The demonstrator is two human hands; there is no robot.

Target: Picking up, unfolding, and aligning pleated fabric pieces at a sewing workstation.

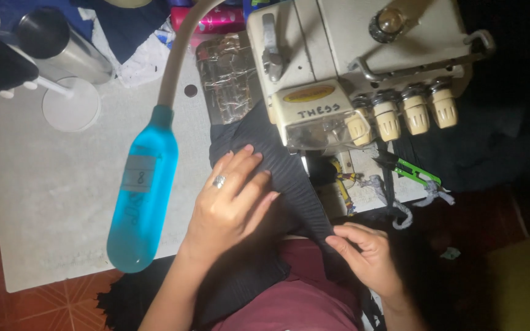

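Beside blue lamp head (141, 195), left fingers (249, 160) spread on black fabric (289, 168), right fingers (345, 244) pinching it.

Materials and finishes around the cream enamelled-metal overlock sewing machine (351, 55)

Under its foot: black ribbed cloth (277, 165), matt. To its left: translucent blue plastic lamp head (142, 196), glossy; pale grey table top (50, 202), matt, faintly rough; brushed-metal cylinder (69, 46), satin. Below its knobs: green-handled plastic thread snips (415, 173).
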